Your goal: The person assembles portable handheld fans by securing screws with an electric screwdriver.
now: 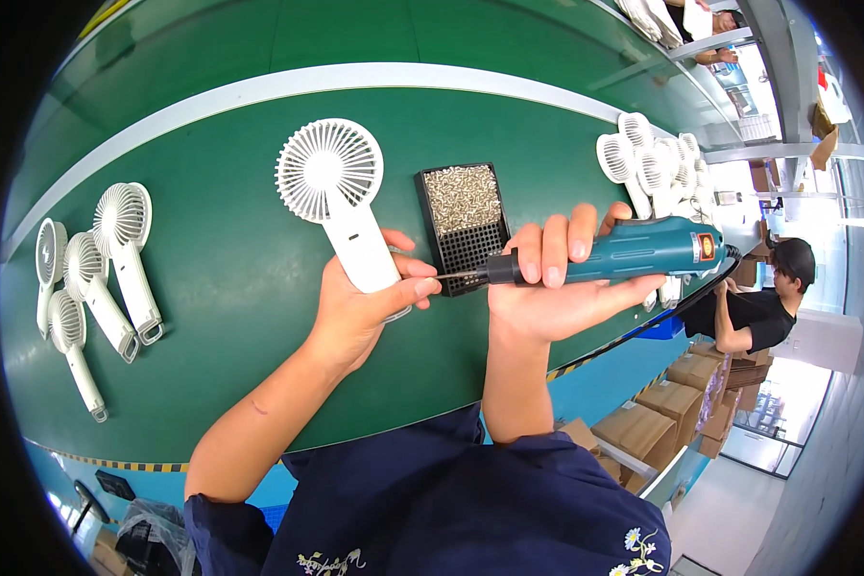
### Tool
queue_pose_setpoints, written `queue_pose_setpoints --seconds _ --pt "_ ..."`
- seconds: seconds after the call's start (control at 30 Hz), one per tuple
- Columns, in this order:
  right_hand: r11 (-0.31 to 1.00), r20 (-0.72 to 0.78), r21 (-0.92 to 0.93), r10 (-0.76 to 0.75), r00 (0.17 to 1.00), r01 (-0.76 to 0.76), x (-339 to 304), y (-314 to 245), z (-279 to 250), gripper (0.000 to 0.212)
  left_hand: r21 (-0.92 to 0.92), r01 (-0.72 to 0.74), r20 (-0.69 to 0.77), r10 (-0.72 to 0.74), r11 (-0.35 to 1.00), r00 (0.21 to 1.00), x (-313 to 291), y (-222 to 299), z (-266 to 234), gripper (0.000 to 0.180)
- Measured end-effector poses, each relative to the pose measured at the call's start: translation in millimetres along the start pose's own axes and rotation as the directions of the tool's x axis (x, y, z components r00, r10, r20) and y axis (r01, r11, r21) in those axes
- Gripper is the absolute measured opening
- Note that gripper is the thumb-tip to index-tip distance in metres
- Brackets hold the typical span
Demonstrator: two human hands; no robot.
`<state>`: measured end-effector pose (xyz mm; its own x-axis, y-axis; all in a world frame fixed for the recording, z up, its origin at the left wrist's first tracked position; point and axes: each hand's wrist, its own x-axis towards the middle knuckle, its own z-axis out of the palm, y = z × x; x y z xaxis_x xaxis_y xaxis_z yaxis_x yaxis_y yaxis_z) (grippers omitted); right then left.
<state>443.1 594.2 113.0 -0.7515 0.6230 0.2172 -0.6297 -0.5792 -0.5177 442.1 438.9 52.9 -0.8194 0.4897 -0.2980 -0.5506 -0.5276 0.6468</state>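
Note:
My left hand (360,293) is closed around the lower handle of a white handheld fan (352,235), whose round slatted head points away from me. In my right hand (557,278) lies a teal electric screwdriver (634,252), held level with its black nose toward the left. Its thin bit reaches the fan's handle end by my left thumb; the exact contact point is hidden by the fingers. Just beyond the bit sits a black screw tray (464,226), its far half covered with small metal screws and its near half showing a grid of holes.
Several white fans (96,274) lie at the left of the green table (230,355). More fans (648,163) crowd the far right. A black cable (706,288) trails from the screwdriver. Cardboard boxes (634,432) and a seated person (763,302) are beyond the right edge.

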Motion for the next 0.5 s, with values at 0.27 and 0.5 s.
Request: queue_pose_setpoints --seconds 0.27,0.5 --pt "0.999 0.205 0.001 -0.051 0.978 0.052 -3.9 1.4 -6.5 0.064 -0.083 -0.136 -0.095 0.128 0.987 0.987 0.6 -4.1 5.6 0.021" --pt "0.999 0.293 0.04 -0.027 0.956 0.016 -21.9 8.6 2.1 0.077 -0.202 -0.104 -0.018 0.102 0.974 0.995 4.3 -6.9 -1.0 0.028"
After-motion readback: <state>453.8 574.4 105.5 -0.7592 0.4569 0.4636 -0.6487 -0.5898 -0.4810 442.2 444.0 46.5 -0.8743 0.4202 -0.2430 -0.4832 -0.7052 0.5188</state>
